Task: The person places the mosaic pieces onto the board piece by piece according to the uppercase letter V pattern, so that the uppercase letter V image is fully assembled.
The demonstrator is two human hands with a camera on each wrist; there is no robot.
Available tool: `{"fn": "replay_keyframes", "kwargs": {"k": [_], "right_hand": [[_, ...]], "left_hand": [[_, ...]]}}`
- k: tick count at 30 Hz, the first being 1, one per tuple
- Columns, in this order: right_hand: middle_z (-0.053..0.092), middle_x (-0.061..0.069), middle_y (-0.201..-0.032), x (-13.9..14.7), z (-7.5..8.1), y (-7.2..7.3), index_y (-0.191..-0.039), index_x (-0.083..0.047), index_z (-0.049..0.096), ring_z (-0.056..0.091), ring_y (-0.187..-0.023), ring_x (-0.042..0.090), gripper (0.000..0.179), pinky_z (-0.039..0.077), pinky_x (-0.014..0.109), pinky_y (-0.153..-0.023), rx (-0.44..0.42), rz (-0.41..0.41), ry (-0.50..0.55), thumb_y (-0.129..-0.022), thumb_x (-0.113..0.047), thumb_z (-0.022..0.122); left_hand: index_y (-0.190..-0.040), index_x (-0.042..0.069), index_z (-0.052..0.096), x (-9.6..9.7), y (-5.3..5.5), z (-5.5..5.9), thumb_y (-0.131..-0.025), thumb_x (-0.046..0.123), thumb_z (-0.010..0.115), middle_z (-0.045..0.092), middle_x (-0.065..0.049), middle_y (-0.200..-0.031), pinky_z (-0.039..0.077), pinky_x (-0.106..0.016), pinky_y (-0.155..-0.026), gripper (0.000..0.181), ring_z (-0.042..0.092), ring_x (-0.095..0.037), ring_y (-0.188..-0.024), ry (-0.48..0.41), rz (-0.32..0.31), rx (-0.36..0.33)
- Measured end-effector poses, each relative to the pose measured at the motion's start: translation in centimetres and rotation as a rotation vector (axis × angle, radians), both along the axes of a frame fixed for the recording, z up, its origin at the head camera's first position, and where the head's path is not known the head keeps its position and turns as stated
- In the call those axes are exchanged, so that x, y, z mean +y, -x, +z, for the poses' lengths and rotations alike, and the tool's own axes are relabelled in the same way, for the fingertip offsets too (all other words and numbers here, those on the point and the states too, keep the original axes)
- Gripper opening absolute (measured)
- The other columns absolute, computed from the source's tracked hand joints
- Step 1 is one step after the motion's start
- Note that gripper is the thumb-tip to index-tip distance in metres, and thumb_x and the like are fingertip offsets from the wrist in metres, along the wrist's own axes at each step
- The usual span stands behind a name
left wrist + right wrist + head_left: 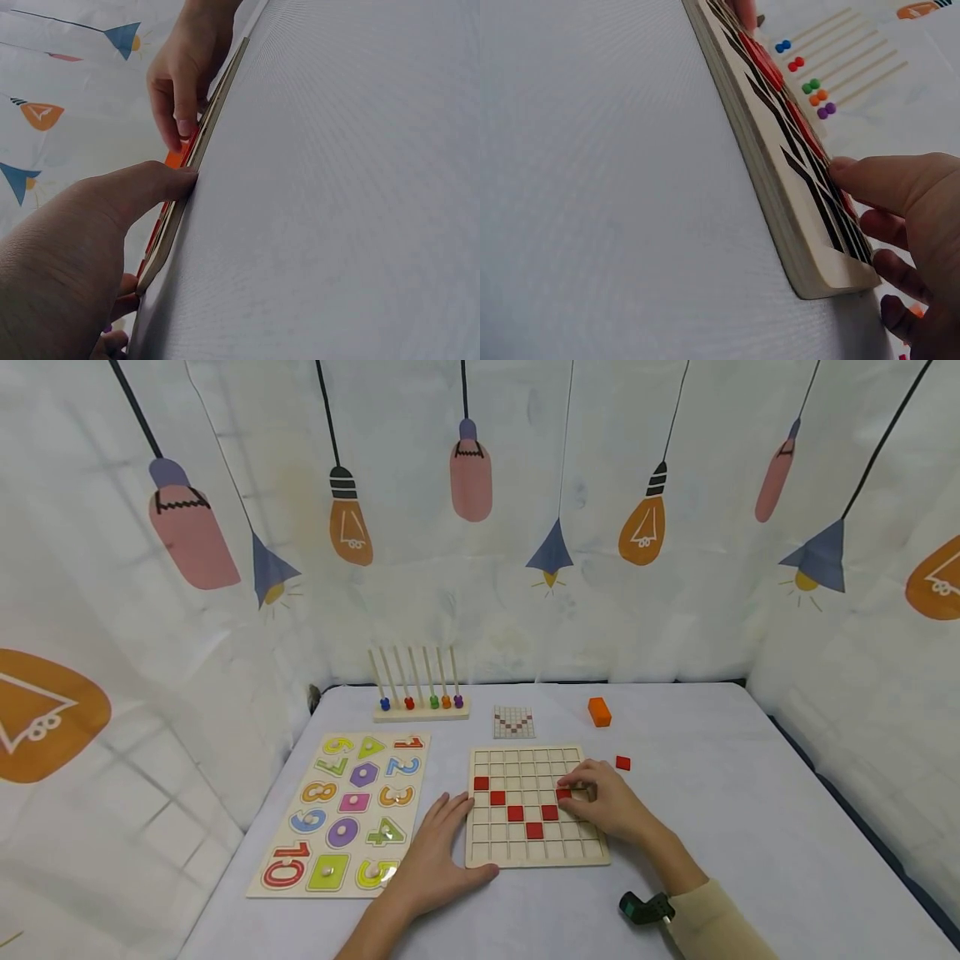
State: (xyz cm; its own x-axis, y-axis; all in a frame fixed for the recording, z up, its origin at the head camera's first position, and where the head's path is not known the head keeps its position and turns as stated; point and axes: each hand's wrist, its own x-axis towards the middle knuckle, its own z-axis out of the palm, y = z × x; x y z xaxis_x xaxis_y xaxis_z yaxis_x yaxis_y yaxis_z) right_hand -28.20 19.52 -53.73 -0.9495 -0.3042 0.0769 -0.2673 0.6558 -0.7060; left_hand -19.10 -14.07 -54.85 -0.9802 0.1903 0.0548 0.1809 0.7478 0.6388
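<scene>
A wooden grid board lies flat, with several red square tiles set in its cells in a V shape. My left hand spans its near left corner, straight fingers along the left edge and thumb against the near edge. Over the right part of the board, my right hand pinches a red square tile between thumb and fingers, at the upper right arm of the V. The thumb is close over the grid in the right wrist view.
On the left lies a number-and-shape puzzle board. Behind it stands a peg rack with coloured beads. A small pattern card lies beyond the grid, an orange block and a loose red tile at its right. A black device sits by the right sleeve.
</scene>
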Motion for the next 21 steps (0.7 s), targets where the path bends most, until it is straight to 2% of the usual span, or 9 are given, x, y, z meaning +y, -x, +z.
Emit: {"fn": "replay_keyframes", "kwargs": {"k": [4,11,21], "right_hand": [[0.068,-0.012,-0.119,0.4,0.3,-0.1,-0.121,-0.031,0.082,0.057,-0.117,0.015,0.026,0.055,0.032,-0.096,0.015,0.014,0.022,-0.097,-0.035,0.089],[0.07,-0.009,-0.12,1.5,0.8,0.1,-0.125,-0.026,0.08,0.06,-0.115,0.017,0.028,0.058,0.04,-0.099,0.057,0.01,0.014,-0.098,-0.029,0.088],[0.073,-0.005,-0.12,4.2,0.8,0.7,-0.128,-0.021,0.08,0.06,-0.111,0.02,0.034,0.056,0.036,-0.093,0.098,-0.043,-0.01,-0.096,-0.023,0.089]], "left_hand": [[-0.169,0.022,0.049,0.0,0.0,0.0,-0.077,0.072,0.089,0.042,0.007,-0.178,0.031,-0.066,-0.136,0.112,0.022,-0.033,-0.174,0.002,-0.001,0.0],[-0.169,0.022,0.048,-0.1,0.0,-0.1,-0.077,0.072,0.089,0.041,0.007,-0.178,0.031,-0.065,-0.136,0.113,0.022,-0.032,-0.174,0.012,0.0,0.003],[-0.169,0.022,0.048,0.0,0.1,-0.1,-0.077,0.072,0.089,0.042,0.007,-0.178,0.031,-0.065,-0.136,0.112,0.022,-0.032,-0.173,0.013,-0.004,0.006]]}}
